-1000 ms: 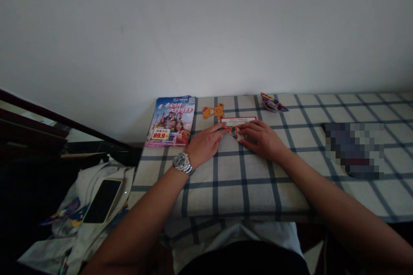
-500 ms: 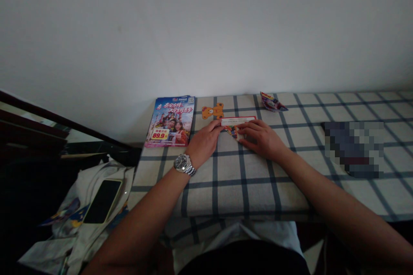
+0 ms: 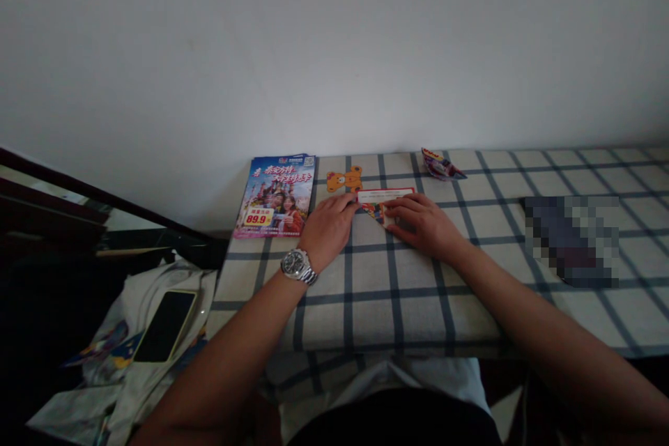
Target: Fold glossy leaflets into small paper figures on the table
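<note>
A partly folded flyer [image 3: 375, 212] lies on the checked cloth, with a white strip edged in red along its top and a colourful triangular part below. My left hand [image 3: 328, 224], wearing a metal watch, pinches the flyer's left corner. From the right, my right hand [image 3: 424, 224] grips the flyer, fingers across its right part and thumb near the lower point; these cover much of that side. Just behind my left fingertips is a flat orange bear cutout [image 3: 343, 180]. A folded paper boat [image 3: 442, 166] rests farther back, to the right.
A stack of printed flyers [image 3: 277, 198] sits at the table's left end. The checked tablecloth [image 3: 418, 306] reaches the wall [image 3: 334, 49] behind. A pixelated dark object [image 3: 569, 240] lies at the right. Below the left edge, a phone [image 3: 166, 326] rests on a pale bag [image 3: 125, 390].
Both hands stay at the folded flyer almost unmoved; my left fingers shift very slightly at its left corner. The view has tilted a little.
</note>
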Action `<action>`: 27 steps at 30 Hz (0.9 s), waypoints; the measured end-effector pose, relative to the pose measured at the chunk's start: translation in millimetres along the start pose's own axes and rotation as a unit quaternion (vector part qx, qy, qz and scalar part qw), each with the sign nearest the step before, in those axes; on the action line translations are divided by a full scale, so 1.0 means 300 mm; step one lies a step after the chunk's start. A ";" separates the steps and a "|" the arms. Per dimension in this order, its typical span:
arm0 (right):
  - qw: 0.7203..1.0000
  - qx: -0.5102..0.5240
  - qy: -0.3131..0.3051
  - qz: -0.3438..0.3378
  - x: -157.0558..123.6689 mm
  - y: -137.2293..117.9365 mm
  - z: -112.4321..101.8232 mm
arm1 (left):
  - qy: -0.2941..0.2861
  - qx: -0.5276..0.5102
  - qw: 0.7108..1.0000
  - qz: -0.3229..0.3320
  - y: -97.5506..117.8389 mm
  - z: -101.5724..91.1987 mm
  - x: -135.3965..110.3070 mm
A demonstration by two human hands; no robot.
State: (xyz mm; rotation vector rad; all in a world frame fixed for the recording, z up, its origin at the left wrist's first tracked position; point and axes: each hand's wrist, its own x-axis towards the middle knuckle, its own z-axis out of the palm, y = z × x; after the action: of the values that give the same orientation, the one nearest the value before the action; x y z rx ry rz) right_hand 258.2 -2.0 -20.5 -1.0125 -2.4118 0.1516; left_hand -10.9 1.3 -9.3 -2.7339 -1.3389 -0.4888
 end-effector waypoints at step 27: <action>1.000 -0.004 0.001 -0.023 -0.008 0.013 0.004 | 0.027 -0.104 0.994 0.022 -0.014 0.000 0.001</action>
State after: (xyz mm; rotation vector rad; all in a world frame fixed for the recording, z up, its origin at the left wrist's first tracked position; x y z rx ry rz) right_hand 261.6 -0.6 -23.5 -0.9602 -2.4336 0.1238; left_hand -14.0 4.2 -9.5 -2.8820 -1.2789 -0.7328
